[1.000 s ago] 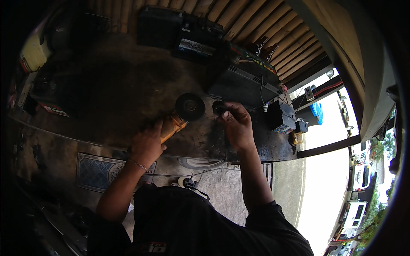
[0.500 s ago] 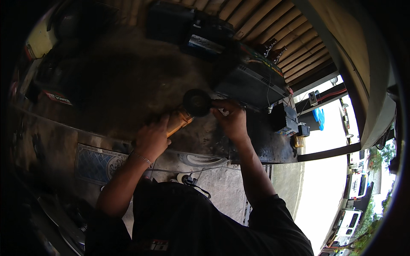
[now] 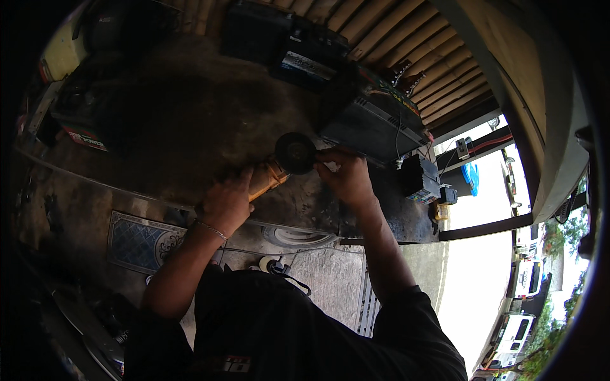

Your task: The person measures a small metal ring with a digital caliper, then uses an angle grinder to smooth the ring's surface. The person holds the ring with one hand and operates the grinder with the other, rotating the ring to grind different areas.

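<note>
An angle grinder [image 3: 267, 180] with a yellow-orange body is held over the dark workbench, its round black disc [image 3: 295, 153] facing up. My left hand [image 3: 227, 204] is wrapped around the grinder's body from above. At the disc's right edge, my right hand [image 3: 345, 176] has its thumb and fingers pinched together on or against the rim. Whether anything small sits between those fingertips is hidden.
Several car batteries stand along the back, including a black one [image 3: 309, 60] and a large one [image 3: 375, 114]. Another battery [image 3: 86, 127] is at left, and a small one [image 3: 422, 178] at right. A tyre [image 3: 298, 237] lies below the bench's front edge.
Both hands and the grinder stay almost in place. The view has shifted slightly, and the disc sits a touch further right in it.
</note>
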The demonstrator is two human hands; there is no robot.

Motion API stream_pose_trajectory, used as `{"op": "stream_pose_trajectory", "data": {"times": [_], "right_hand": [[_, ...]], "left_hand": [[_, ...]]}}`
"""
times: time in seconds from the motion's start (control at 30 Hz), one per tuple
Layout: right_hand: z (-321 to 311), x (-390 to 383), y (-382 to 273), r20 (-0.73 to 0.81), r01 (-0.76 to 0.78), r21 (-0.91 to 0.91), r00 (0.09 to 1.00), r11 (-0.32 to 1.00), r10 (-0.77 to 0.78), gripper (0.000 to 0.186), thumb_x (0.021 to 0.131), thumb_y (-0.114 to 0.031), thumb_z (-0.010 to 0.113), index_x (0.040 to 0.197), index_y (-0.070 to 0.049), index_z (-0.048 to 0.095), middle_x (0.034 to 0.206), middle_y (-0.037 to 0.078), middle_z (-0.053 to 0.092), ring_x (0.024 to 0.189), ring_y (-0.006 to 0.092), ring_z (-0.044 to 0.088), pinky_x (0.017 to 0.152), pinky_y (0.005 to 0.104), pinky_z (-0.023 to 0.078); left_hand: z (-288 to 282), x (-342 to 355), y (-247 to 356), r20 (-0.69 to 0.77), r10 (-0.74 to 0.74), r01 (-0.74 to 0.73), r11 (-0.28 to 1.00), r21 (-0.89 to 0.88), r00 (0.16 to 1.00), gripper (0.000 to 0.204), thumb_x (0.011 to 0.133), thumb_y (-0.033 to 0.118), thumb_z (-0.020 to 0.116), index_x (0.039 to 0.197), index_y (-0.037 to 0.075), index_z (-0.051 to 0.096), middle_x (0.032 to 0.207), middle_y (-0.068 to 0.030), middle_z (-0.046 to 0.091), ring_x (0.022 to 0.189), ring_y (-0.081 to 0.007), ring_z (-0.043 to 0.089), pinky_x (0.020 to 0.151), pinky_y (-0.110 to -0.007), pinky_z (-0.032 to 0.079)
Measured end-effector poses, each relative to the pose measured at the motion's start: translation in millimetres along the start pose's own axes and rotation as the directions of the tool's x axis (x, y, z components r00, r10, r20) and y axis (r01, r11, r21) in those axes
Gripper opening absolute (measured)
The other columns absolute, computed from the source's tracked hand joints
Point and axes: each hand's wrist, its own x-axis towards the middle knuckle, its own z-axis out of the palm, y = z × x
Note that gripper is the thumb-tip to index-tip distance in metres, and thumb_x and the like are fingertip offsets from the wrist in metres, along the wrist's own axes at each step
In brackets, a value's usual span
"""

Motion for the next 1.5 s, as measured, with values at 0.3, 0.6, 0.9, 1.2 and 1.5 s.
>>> {"op": "stream_pose_trajectory", "data": {"times": [0.3, 0.6, 0.9, 1.2, 1.5], "right_hand": [[-13, 17, 3, 0.181, 0.054, -0.050, 0.983, 0.997, -0.044, 0.019, 0.082, -0.011, 0.080, 0.100, -0.008, 0.080, 0.099, 0.013, 0.075, 0.089, 0.0305, 0.074, 0.080, 0.0377, 0.058], [-15, 3, 13, 0.141, -0.239, 0.512, 0.971, 0.825, 0.194, 0.020, 0.093, -0.008, 0.072, 0.112, 0.000, 0.074, 0.101, 0.010, 0.074, 0.087, 0.0149, 0.070, 0.078, 0.0298, 0.056], [6, -26, 31, 0.042, -0.215, 0.830, 0.944, 0.515, 0.326, 0.021, 0.099, -0.014, 0.073, 0.116, -0.004, 0.068, 0.112, 0.006, 0.073, 0.094, 0.0104, 0.066, 0.080, 0.0274, 0.055], [8, -27, 22, 0.124, -0.317, 0.870, 0.882, 0.378, 0.455, 0.019, 0.106, -0.017, 0.062, 0.121, -0.006, 0.067, 0.112, 0.006, 0.071, 0.103, 0.0166, 0.070, 0.084, 0.0288, 0.056], [8, -27, 28, 0.039, -0.238, 0.750, 0.947, 0.617, 0.318, 0.026, 0.097, -0.003, 0.071, 0.123, 0.000, 0.068, 0.115, 0.009, 0.072, 0.105, 0.0141, 0.069, 0.086, 0.0289, 0.056]], "left_hand": [[-2, -1, -1, -0.008, 0.018, -0.018, 1.000, 0.012, 1.000, 0.092, 0.076, 0.031, 0.089, 0.152, 0.008, 0.042, 0.118, -0.0130, 0.072, 0.114, -0.0314, 0.067, 0.097, -0.045, 0.052], [-6, 0, 0, 0.037, 0.005, -0.005, 1.000, 0.004, 0.999, 0.093, 0.078, 0.031, 0.087, 0.154, 0.008, 0.039, 0.125, -0.0137, 0.070, 0.117, -0.0314, 0.065, 0.100, -0.046, 0.049], [-7, 4, 2, 0.091, -0.026, 0.028, 1.000, -0.015, 0.996, 0.096, 0.076, 0.030, 0.089, 0.155, 0.009, 0.038, 0.130, -0.0147, 0.067, 0.121, -0.0317, 0.063, 0.101, -0.047, 0.049], [-8, 3, 3, 0.074, -0.033, 0.032, 0.999, 0.014, 0.997, 0.097, 0.075, 0.032, 0.089, 0.155, 0.009, 0.038, 0.129, -0.0149, 0.067, 0.120, -0.0319, 0.064, 0.102, -0.047, 0.048], [-9, 1, 3, 0.041, -0.016, 0.016, 1.000, -0.004, 0.999, 0.095, 0.074, 0.030, 0.090, 0.152, 0.009, 0.040, 0.125, -0.0156, 0.069, 0.117, -0.0336, 0.065, 0.101, -0.047, 0.049]]}}
